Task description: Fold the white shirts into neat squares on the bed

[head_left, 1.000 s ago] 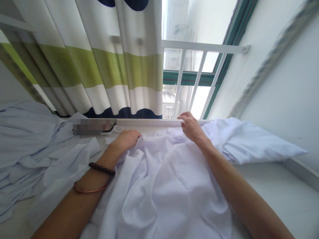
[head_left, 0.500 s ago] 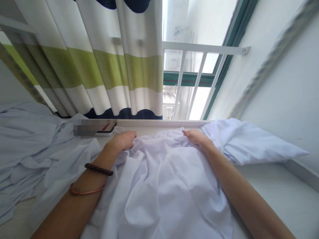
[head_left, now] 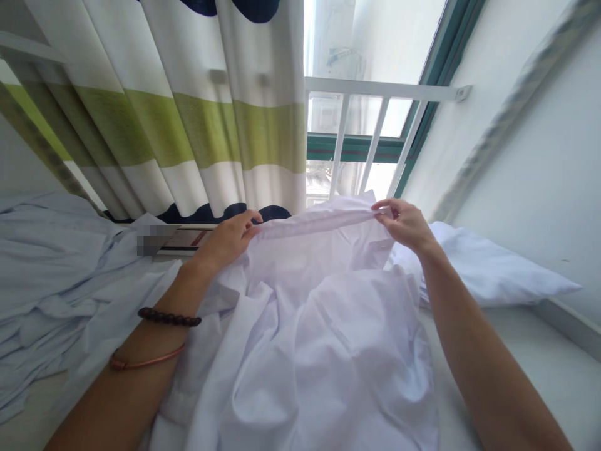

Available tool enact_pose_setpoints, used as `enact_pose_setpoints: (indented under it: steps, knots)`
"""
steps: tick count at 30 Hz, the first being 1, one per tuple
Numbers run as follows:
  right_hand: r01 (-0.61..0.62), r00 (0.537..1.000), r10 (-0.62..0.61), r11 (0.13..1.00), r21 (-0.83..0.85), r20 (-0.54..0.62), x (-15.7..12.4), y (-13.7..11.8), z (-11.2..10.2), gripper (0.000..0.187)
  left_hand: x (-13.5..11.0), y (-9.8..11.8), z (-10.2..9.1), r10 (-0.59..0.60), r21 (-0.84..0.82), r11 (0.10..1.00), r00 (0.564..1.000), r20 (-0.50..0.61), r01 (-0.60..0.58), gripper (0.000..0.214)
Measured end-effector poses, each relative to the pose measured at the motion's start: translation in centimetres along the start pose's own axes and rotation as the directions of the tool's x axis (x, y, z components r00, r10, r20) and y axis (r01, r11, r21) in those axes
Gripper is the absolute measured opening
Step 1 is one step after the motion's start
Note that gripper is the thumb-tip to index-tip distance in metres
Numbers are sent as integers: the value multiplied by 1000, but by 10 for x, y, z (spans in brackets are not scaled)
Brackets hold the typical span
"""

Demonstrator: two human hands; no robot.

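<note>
A white garment (head_left: 328,351) of thin cloth lies spread in loose folds in front of me, its far edge lifted and stretched between my hands. My left hand (head_left: 232,238) pinches the left end of that edge between thumb and fingers. At the right end, my right hand (head_left: 406,222) grips the hem with thumb and forefinger, the other fingers curled. The raised edge is folded into a narrow band and stands in front of the window's lower part. What kind of garment it is, I cannot tell.
Crumpled white cloth (head_left: 51,282) is heaped at the left. A phone (head_left: 183,240), partly pixelated, lies behind my left forearm. A folded white cloth (head_left: 488,266) rests at the right by the wall. Beyond are a striped curtain (head_left: 188,125) and white railing (head_left: 380,89).
Both hands have risen, lifting the garment's far edge off the surface. My right hand has moved further right, and the edge is now stretched wider.
</note>
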State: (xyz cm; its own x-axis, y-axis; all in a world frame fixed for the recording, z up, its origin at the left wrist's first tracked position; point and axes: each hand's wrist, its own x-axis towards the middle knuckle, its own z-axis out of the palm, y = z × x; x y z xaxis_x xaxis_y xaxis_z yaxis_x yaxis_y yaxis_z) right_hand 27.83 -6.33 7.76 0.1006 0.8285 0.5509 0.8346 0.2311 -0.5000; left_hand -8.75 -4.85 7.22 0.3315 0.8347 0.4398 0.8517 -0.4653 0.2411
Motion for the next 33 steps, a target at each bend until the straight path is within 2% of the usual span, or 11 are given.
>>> enact_pose_setpoints:
  steps: [2, 4, 7, 8, 9, 13, 16, 19, 22, 27, 33]
  knots:
    - [-1, 1000, -1, 998, -71, -27, 0, 0, -3, 28, -1, -4, 4, 68, -30, 997, 998, 19, -67, 30]
    - [-39, 982, 78, 975, -218, 173, -3, -1, 1, 29, -3, -9, 16, 117, 12, 993, 981, 152, -120, 33]
    - [-20, 821, 237, 921, -389, 519, -11, -6, 13, 27, -6, -15, 41, 96, 116, 982, 927, 362, -147, 33]
    - [-2, 778, 254, 916, -402, 574, -14, -9, 17, 28, -7, -16, 49, 89, 137, 979, 919, 384, -152, 33]
    - [17, 764, 241, 920, -392, 598, -17, -13, 21, 31, -8, -15, 55, 86, 153, 976, 917, 389, -157, 33]
    - [167, 825, 4, 954, -250, 565, -21, -33, 38, 38, -8, -6, 64, 104, 207, 962, 939, 328, -179, 30]
    - [256, 818, -128, 954, -157, 561, -23, -36, 59, 38, -7, 0, 64, 116, 248, 948, 942, 315, -200, 32]
    - [266, 769, -119, 953, -146, 628, -29, -24, 84, 38, -8, 0, 69, 89, 269, 944, 935, 344, -189, 33]
    - [265, 771, -112, 952, -156, 627, -34, -10, 99, 39, -10, -4, 75, 46, 289, 945, 938, 343, -152, 32]
    - [226, 805, -62, 952, -208, 590, -33, -5, 99, 37, -11, 0, 68, 40, 281, 950, 947, 320, -135, 29]
    - [221, 781, -34, 949, -226, 623, -32, -13, 93, 28, -5, 11, 43, 90, 185, 974, 969, 230, -135, 29]
